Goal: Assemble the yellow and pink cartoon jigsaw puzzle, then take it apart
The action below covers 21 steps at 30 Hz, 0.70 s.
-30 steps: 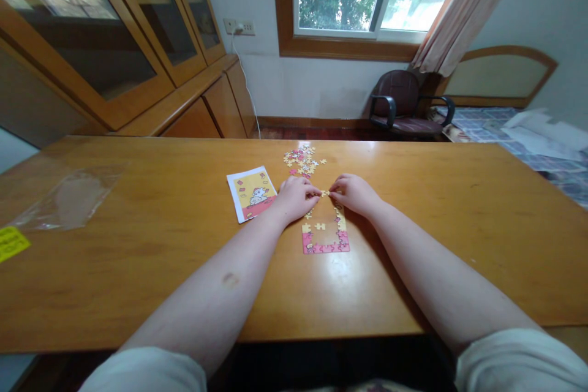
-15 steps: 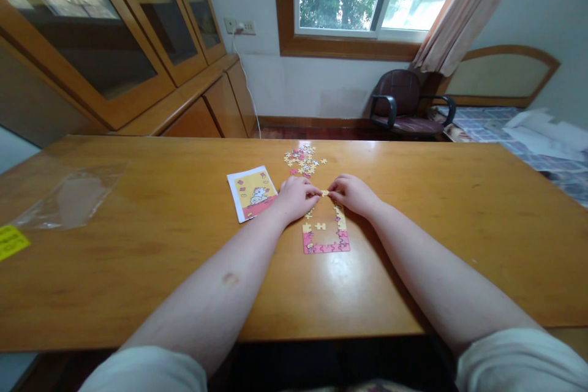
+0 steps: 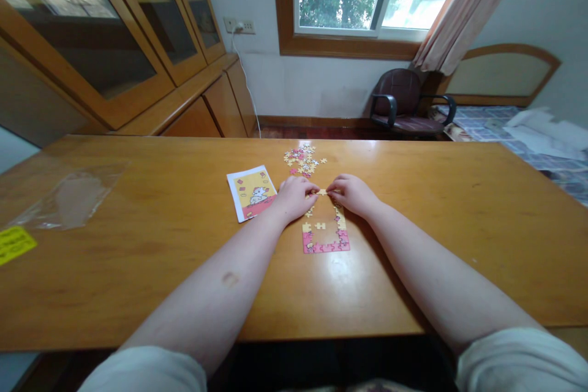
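Observation:
A small yellow jigsaw piece (image 3: 323, 192) is pinched between my two hands at the far edge of a partly joined puzzle frame (image 3: 327, 248). My left hand (image 3: 296, 199) grips its left side with closed fingertips, and my right hand (image 3: 353, 195) has the right side. Pink pieces form the frame's near edge, yellow ones its sides; my fingers hide parts of the upper corners. Inside the frame lies a loose yellow piece (image 3: 320, 226). Left of my left hand is a picture card (image 3: 252, 193) with a white animal on yellow and pink, partly covered by my forearm.
Beyond my hands lies a heap of loose jigsaw pieces (image 3: 303, 159). A clear plastic bag (image 3: 80, 196) and a yellow label (image 3: 16, 244) are on the left of the wooden table (image 3: 459, 226). An armchair (image 3: 402, 101) stands past the far edge.
The yellow piece between my fingertips has shifted very slightly left and away from me, and its outline looks different. Both hands stay closed in nearly the same place.

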Each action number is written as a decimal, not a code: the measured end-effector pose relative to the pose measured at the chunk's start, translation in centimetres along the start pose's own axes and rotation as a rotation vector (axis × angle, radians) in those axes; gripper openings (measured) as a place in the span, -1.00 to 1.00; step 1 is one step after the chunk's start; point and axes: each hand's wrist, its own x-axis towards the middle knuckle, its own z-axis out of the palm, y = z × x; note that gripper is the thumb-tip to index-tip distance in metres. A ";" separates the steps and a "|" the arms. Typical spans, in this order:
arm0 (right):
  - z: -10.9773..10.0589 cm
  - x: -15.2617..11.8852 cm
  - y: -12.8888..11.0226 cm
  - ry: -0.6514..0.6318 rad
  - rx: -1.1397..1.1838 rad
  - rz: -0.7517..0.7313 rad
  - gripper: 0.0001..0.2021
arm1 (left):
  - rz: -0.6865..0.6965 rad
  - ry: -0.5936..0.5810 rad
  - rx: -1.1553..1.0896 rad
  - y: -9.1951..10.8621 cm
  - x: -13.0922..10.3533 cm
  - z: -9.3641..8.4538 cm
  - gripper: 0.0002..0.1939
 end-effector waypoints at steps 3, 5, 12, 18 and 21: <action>-0.1 0.0 -0.2 0.012 -0.015 -0.022 -0.87 | 0.001 0.014 -0.007 0.0 -0.1 0.0 -0.74; -0.2 0.0 -0.3 0.026 -0.016 -0.026 -0.85 | 0.015 0.020 -0.006 0.0 -0.1 0.1 -0.74; -0.3 0.0 -0.6 -0.014 -0.029 0.028 -0.83 | 0.014 -0.010 0.005 0.2 -0.2 -0.1 -0.75; -1.1 -0.2 -0.7 0.050 -0.069 0.122 -0.82 | -0.034 0.032 0.005 0.0 0.0 0.0 -0.71; -1.5 -0.3 -0.8 0.055 -0.100 0.172 -0.83 | -0.063 0.032 0.025 -0.2 0.1 -0.1 -0.72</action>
